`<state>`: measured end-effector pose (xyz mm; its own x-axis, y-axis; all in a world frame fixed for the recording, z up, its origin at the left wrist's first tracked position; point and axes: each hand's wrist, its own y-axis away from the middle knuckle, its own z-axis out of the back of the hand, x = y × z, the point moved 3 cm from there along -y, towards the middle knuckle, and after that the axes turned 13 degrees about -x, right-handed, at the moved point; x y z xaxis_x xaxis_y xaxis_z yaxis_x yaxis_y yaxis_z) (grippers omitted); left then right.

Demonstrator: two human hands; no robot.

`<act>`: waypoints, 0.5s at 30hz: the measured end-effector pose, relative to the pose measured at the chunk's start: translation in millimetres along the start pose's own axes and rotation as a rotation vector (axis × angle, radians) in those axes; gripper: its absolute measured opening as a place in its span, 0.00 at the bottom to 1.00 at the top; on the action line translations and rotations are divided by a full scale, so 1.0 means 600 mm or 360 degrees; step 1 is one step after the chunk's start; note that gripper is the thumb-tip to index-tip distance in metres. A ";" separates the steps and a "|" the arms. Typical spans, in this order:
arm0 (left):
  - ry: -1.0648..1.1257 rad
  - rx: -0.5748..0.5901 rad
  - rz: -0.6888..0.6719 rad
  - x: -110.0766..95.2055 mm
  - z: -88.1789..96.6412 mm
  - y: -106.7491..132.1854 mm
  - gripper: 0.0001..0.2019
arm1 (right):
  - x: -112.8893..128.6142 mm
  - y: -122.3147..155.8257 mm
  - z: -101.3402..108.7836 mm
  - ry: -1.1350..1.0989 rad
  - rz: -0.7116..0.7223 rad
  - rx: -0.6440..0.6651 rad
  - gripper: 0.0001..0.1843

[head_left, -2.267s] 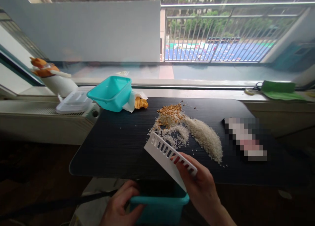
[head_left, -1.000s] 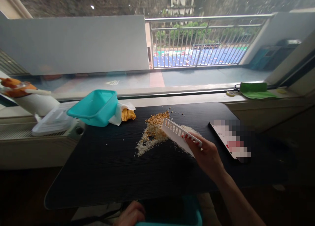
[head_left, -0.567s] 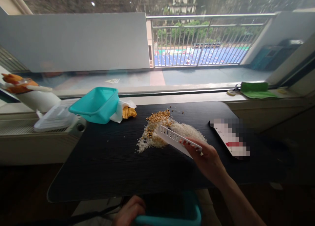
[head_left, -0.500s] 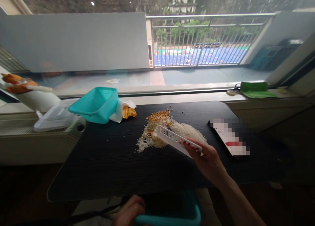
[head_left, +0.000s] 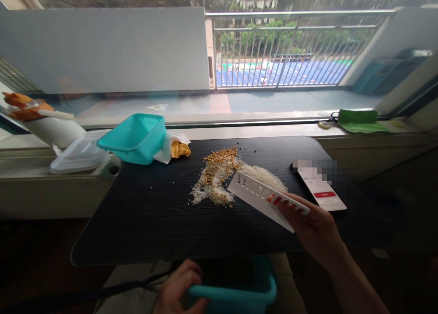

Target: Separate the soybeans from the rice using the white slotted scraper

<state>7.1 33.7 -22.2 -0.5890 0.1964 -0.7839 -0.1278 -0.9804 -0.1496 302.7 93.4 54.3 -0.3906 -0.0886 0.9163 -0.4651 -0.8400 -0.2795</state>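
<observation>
My right hand (head_left: 316, 227) is closed on a white plastic piece with a row of slots (head_left: 256, 200), holding it tilted over the table. Its far end is beside a heap of white rice grains (head_left: 263, 175); whether it touches them I cannot tell. Yellow beans (head_left: 221, 155), which look like soybeans, lie at the back of the heap and partly mixed in. At the table's near edge, my left hand (head_left: 179, 286) grips the rim of a teal plastic bin (head_left: 236, 293), with the thumb inside. The bin's interior is dark.
On the black table (head_left: 137, 222), a phone (head_left: 328, 193) lies at the right. Another teal bin (head_left: 137, 140) stands back left beside a crumpled yellow cloth (head_left: 179, 149). A clear lid (head_left: 80, 152) rests on the left ledge. A green cloth (head_left: 359, 121) is on the window sill.
My right hand has drawn the slotted piece right and towards me. A bare patch of table now shows within the rice heap. My left hand remains on the bin.
</observation>
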 end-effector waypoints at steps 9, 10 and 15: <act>0.0007 -0.0008 -0.0014 -0.011 0.001 -0.004 0.07 | -0.002 0.027 0.027 -0.0105 -0.0221 0.0146 0.13; 0.0004 0.0000 -0.0006 -0.011 0.002 -0.005 0.07 | -0.003 0.028 0.026 -0.0118 -0.0230 0.0185 0.13; -0.0019 0.0058 0.0061 -0.009 0.007 -0.002 0.06 | 0.007 0.024 0.001 -0.0113 0.0039 0.0540 0.10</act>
<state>7.1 34.1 -15.2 -0.6034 0.1588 -0.7814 -0.1335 -0.9863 -0.0973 294.7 80.6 54.4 -0.3365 -0.1378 0.9316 -0.1610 -0.9663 -0.2010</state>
